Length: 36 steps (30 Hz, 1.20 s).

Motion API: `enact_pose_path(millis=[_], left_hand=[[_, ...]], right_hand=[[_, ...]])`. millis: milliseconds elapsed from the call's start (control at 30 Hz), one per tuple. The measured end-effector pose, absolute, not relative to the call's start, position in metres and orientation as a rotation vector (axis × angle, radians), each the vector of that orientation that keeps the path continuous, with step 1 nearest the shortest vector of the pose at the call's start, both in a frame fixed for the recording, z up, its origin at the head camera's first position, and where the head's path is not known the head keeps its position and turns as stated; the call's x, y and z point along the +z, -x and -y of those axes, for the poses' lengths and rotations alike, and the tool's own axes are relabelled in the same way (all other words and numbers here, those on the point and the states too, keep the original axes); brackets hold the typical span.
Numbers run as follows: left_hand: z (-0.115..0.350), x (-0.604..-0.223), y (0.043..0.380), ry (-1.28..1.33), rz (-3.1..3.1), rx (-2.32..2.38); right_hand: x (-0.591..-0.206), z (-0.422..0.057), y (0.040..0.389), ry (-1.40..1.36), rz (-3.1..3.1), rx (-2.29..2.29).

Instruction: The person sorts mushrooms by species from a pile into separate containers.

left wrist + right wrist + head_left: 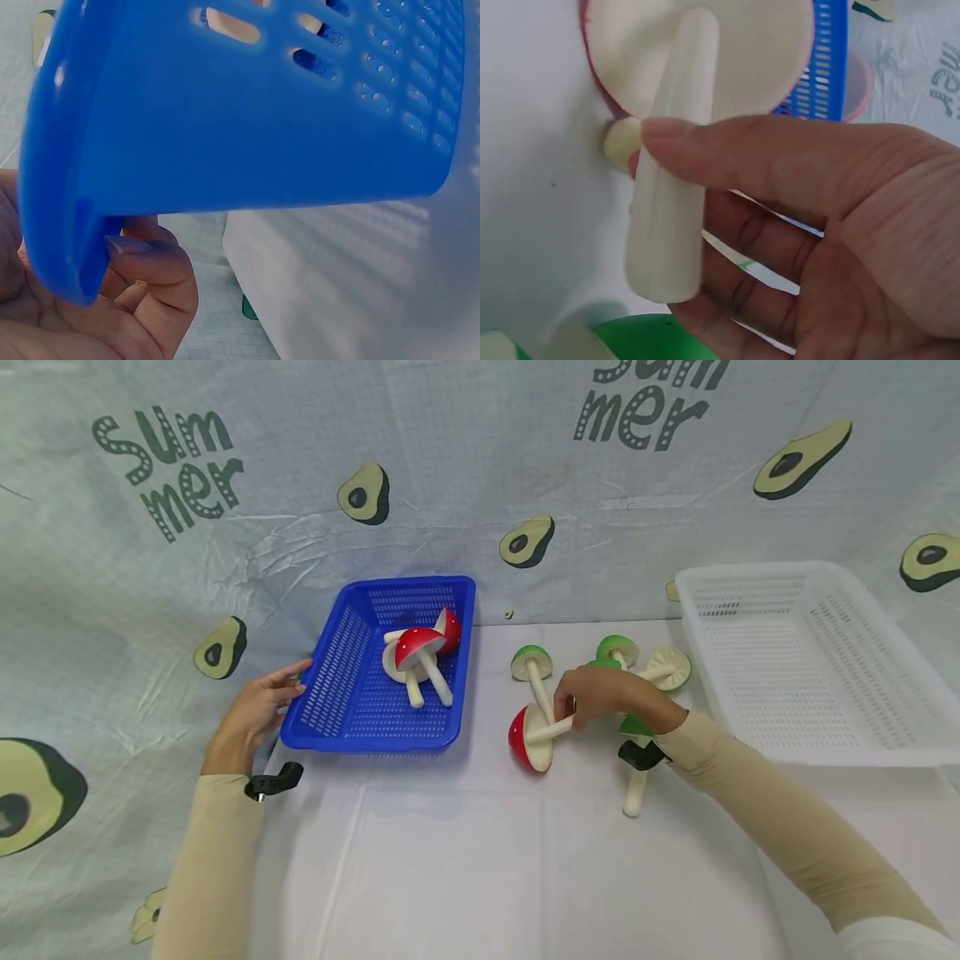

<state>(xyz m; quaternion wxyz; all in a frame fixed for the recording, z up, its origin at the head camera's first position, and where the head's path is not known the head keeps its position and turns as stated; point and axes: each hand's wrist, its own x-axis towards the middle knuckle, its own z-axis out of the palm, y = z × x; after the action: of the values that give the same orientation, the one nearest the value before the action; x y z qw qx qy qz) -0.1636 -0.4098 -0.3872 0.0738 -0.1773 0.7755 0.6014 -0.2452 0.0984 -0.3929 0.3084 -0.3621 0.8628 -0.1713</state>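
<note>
1 red-capped mushroom (531,740), cream underside, pale stem (671,240) tight between right fingers (742,225), left fingers (154,270) around blue basket rim (367,745).

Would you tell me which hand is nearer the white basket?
The right hand, holding a red mushroom left of the white basket; the left hand is farther, gripping the blue basket by its rim.

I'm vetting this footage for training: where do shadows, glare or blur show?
Head: soft shadow on the table beside the basket, glare on the creased cloth; left wrist: highlight along the basket's rim, striped shadow on the table; right wrist: dim overall, lettering soft beyond the right hand.
</note>
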Motion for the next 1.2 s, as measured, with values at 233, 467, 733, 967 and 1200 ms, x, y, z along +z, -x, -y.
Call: enact_pose_path(millis=[233, 467, 733, 967, 1200], left_hand=[[0.412, -0.389, 0.166, 0.533, -2.327, 1.812], [0.413, -0.388, 0.168, 0.547, -2.330, 1.807], [0.412, -0.390, 0.166, 0.543, -2.321, 1.820], [0.412, -0.389, 0.166, 0.529, -2.329, 1.811], [0.412, -0.388, 0.166, 0.540, -2.324, 1.802]], right_hand=[[-0.402, -0.107, 0.242, 1.005, -2.196, -0.673], [-0.412, -0.113, 0.238, 0.918, -2.022, -1.014], [-0.420, -0.113, 0.232, 0.812, -1.899, -1.228], [-0.417, -0.107, 0.228, 0.763, -1.799, -1.361], [-0.411, -0.099, 0.226, 0.720, -1.772, -1.466]])
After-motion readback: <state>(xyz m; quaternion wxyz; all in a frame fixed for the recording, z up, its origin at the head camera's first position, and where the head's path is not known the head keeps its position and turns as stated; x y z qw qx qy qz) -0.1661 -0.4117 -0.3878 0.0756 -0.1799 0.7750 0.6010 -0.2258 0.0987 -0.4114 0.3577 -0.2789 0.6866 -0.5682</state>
